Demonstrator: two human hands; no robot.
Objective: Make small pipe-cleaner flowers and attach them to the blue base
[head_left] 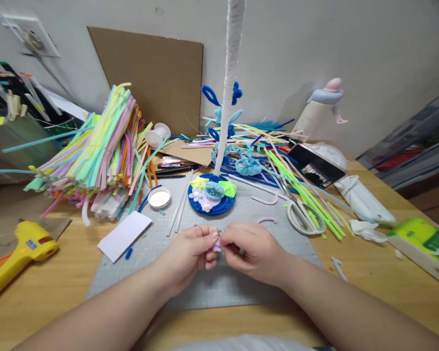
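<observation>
My left hand (pixel 195 253) pinches a small light purple fuzzy piece (pixel 217 245) over the grey cutting mat (pixel 117 282). Touching the same piece from the other side, my right hand (pixel 254 251) has its fingers closed; they hide part of it. Just beyond both hands is a round blue base (pixel 219 208) bearing a yellow star, a green piece, white-pink shapes and a teal oval. A tall white wrapped stem (pixel 225 117) rises from it, with blue leaf and flower shapes around it.
Pipe cleaners (pixel 106 141) are bundled at the left, near a yellow glue gun (pixel 29 246) and white card (pixel 125 236). Scissors (pixel 303 217), loose green pipe cleaners (pixel 307 195), a phone (pixel 316 165) and a green-topped pack (pixel 420 243) lie to the right.
</observation>
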